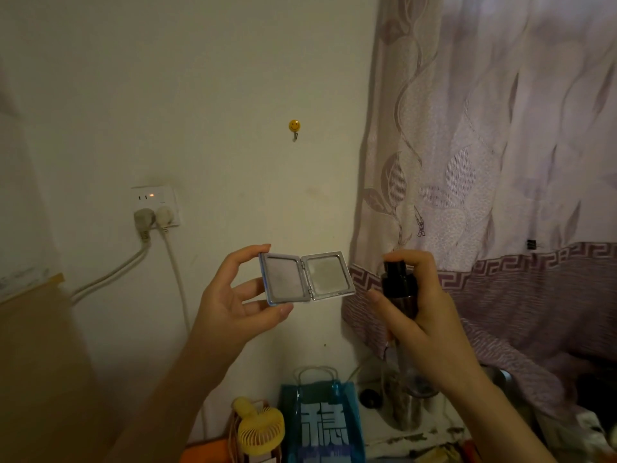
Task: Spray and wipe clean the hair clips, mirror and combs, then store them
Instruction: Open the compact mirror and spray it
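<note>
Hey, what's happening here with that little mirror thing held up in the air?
A person is cleaning a small silver folding compact mirror. The left hand pinches its left half, holding it opened flat in front of the pale wall. The right hand grips a black-capped spray bottle, a finger on top of the pump, nozzle aimed at the mirror. No cloth is in view. Below stand a yellow handheld fan and a blue gift bag.
</note>
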A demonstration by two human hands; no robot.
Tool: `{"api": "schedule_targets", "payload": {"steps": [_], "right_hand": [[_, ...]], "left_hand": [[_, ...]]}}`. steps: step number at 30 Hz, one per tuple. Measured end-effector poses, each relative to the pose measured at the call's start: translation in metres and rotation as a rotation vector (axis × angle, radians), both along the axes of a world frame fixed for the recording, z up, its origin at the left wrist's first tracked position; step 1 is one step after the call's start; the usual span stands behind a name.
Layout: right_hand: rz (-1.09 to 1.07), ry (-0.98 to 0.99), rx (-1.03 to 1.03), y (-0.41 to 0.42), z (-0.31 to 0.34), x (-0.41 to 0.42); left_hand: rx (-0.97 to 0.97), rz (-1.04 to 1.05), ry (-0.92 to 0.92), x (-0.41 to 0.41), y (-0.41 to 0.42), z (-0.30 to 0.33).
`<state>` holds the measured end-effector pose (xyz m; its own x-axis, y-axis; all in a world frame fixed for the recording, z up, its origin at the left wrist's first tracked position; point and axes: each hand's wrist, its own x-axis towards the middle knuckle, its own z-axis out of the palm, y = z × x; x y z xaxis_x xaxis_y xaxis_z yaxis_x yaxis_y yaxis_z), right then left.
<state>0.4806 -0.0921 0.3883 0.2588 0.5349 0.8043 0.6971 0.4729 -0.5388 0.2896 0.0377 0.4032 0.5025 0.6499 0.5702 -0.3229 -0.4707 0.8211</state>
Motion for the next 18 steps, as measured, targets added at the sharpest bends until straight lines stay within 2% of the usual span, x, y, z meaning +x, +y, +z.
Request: {"api": "schedule_targets", "payload": {"steps": [8, 18], "right_hand": [[0.171, 0.209, -0.040, 0.002, -0.023, 0.007], [0.220, 0.444, -0.175, 0.005, -0.070, 0.012]], "left_hand": [[-0.037, -0.006, 0.027, 0.000, 0.002, -0.017], [-0.096, 0.022, 0.119, 0.002, 0.008, -0.058]]}}
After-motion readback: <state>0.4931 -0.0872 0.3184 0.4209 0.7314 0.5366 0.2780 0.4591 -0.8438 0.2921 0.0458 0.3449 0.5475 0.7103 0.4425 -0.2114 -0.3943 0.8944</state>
